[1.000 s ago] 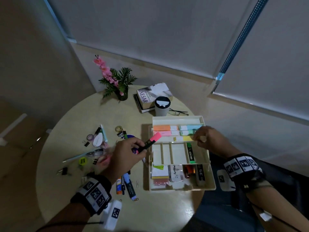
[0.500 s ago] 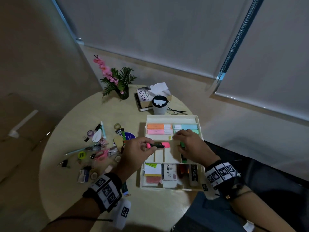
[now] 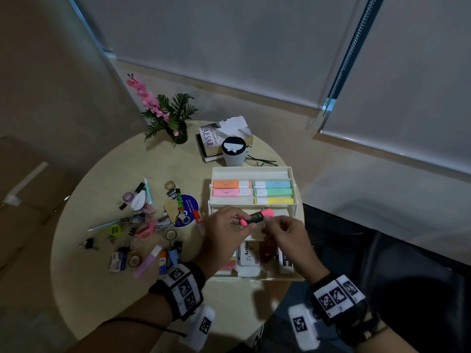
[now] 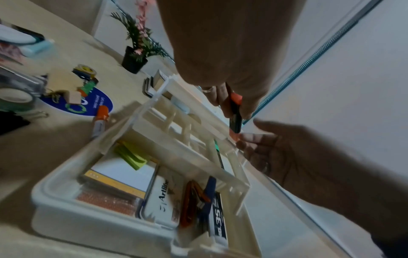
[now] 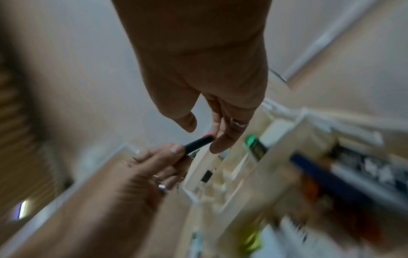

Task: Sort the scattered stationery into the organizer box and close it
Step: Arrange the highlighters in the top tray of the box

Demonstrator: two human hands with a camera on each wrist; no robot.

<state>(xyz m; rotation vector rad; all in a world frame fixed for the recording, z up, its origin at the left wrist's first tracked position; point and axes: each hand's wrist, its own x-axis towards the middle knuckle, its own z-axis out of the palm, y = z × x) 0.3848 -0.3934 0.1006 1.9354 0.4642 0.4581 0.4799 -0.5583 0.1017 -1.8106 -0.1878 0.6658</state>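
The cream organizer box (image 3: pixel 251 170) stands open with its tiers spread; pastel highlighters fill the top tray and a green marker (image 5: pixel 251 142) lies in the middle tray. Over the middle tray my left hand (image 3: pixel 242 220) pinches a black-bodied pink highlighter (image 3: pixel 257 216) near one end. My right hand (image 3: pixel 267 220) meets it from the right. Its fingertips (image 4: pixel 244 137) touch the highlighter's (image 4: pixel 235 120) far pink end, while the thumb (image 5: pixel 187 122) stays off the highlighter (image 5: pixel 198 142). Scattered stationery (image 3: pixel 142 230) lies left of the box.
A potted plant (image 3: pixel 175 121), a book (image 3: pixel 219 140), a lidded cup (image 3: pixel 233 152) and glasses (image 3: pixel 260 161) stand behind the box. An orange-capped pen (image 4: pixel 100 118) lies by the box's left wall. The round table's (image 3: pixel 102 296) front edge is near my wrists.
My left hand has carried the pink highlighter from the pile's side to above the box's middle tray. My right hand left the upper tray and came to the highlighter's end.
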